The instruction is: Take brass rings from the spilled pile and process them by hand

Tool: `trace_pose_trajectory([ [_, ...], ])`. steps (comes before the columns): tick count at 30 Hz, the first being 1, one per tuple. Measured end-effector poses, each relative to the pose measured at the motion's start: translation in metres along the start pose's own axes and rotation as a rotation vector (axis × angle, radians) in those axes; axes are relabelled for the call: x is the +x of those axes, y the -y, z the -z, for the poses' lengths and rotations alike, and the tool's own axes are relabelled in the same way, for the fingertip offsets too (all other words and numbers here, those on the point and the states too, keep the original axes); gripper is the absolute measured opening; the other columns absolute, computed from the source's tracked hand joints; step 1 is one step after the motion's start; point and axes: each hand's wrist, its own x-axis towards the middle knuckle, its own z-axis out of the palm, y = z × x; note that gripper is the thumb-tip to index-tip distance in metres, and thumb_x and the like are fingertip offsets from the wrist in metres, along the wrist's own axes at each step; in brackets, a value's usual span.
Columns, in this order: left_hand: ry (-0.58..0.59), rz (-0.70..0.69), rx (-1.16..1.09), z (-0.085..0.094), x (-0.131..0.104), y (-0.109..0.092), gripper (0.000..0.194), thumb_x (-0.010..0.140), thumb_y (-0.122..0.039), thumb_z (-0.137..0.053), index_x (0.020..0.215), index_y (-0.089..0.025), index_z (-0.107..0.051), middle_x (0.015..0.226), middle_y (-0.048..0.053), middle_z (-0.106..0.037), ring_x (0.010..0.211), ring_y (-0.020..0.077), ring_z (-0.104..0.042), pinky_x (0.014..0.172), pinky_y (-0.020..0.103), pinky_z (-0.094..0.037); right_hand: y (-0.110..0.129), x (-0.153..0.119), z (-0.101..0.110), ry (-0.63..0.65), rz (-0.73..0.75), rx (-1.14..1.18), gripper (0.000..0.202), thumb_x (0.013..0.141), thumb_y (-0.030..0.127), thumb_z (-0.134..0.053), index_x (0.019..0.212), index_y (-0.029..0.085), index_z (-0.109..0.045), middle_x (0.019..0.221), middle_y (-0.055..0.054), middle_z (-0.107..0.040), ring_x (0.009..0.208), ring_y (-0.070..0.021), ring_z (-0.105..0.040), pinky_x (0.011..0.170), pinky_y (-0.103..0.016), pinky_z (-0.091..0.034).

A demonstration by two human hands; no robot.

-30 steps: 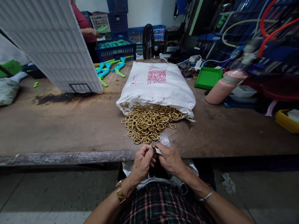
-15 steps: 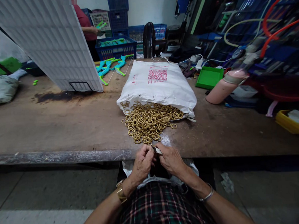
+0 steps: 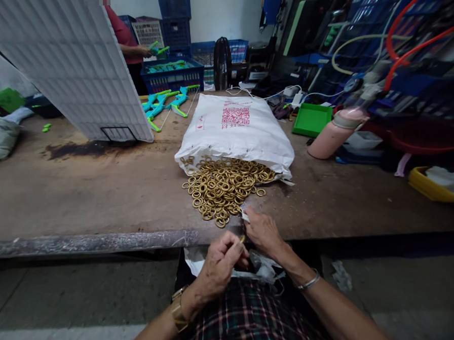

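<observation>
My left hand is closed just in front of the table edge, pinching a gold ring between thumb and fingers. My right hand reaches over the edge, closed on a small knife-like tool that shows a pale, flat part and a dark tip; its exact kind is hard to make out. That tip is close to the front of a heap of gold rings. The heap spills from the mouth of a white woven sack with red print, lying on the table. White plastic lies on my lap.
A ribbed white panel stands left on the wooden table, beside turquoise-green toy bows. On the right are a green tray, a pink bottle and a yellow basin. Behind, a person's hand holds a toy part over a blue crate.
My hands have parted. The left came down toward my lap with a gold ring; the right moved slightly forward to the heap with the tool. The view shifted slightly.
</observation>
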Motion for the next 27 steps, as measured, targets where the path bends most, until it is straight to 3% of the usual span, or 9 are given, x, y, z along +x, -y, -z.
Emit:
trace_pose_trajectory([
  [4, -0.055, 0.113, -0.256, 0.003, 0.006, 0.012, 0.038, 0.075, -0.050, -0.058, 0.074, -0.012, -0.055, 0.065, 0.003, -0.059, 0.052, 0.0092, -0.053, 0.051, 0.022, -0.044, 0.001, 0.015, 0.005, -0.073, -0.080, 0.041, 0.021, 0.086, 0.023, -0.038, 0.095, 0.018, -0.056, 0.079, -0.008, -0.068, 0.067, -0.0176, -0.059, 0.056, -0.027, -0.025],
  [9, -0.188, 0.191, -0.456, 0.008, 0.014, 0.017, 0.028, 0.068, -0.036, -0.067, 0.074, -0.013, -0.053, 0.071, 0.004, -0.061, 0.054, 0.0101, -0.055, 0.044, 0.020, -0.042, 0.013, 0.028, 0.004, -0.009, -0.154, -0.008, 0.024, 0.087, 0.033, -0.039, 0.099, 0.020, -0.055, 0.085, -0.009, -0.068, 0.072, -0.0204, -0.061, 0.056, -0.027, -0.026],
  [14, -0.136, 0.277, -0.616, 0.013, 0.019, 0.011, 0.023, 0.068, -0.020, -0.064, 0.089, -0.014, -0.055, 0.070, 0.003, -0.062, 0.054, 0.0108, -0.056, 0.044, 0.020, -0.043, 0.010, 0.034, 0.004, 0.022, -0.163, 0.014, 0.023, 0.087, 0.029, -0.037, 0.097, 0.019, -0.056, 0.084, -0.009, -0.068, 0.073, -0.0187, -0.061, 0.056, -0.027, -0.025],
  [17, -0.124, 0.327, -0.705, 0.016, 0.025, 0.010, 0.014, 0.072, -0.024, -0.062, 0.075, -0.011, -0.057, 0.070, 0.004, -0.062, 0.056, 0.0104, -0.057, 0.046, 0.020, -0.044, 0.003, 0.036, 0.003, -0.003, -0.126, 0.088, 0.020, 0.086, 0.023, -0.038, 0.091, 0.018, -0.057, 0.081, -0.007, -0.067, 0.070, -0.0164, -0.059, 0.056, -0.027, -0.024],
  [20, -0.173, 0.381, -0.745, 0.016, 0.032, 0.010, 0.019, 0.074, -0.026, -0.062, 0.064, -0.011, -0.054, 0.067, 0.004, -0.062, 0.055, 0.0105, -0.058, 0.046, 0.021, -0.044, -0.004, 0.035, 0.003, -0.042, -0.128, 0.125, 0.019, 0.085, 0.021, -0.039, 0.087, 0.017, -0.058, 0.078, -0.007, -0.066, 0.067, -0.0152, -0.057, 0.055, -0.026, -0.022],
  [27, -0.222, 0.392, -0.686, 0.011, 0.036, 0.006, 0.017, 0.071, -0.025, -0.065, 0.068, -0.013, -0.054, 0.058, -0.001, -0.058, 0.048, 0.0090, -0.055, 0.041, 0.019, -0.040, -0.020, 0.028, 0.004, -0.100, -0.135, 0.175, 0.019, 0.085, 0.023, -0.041, 0.083, 0.018, -0.059, 0.070, -0.004, -0.063, 0.063, -0.0145, -0.053, 0.056, -0.025, -0.024],
])
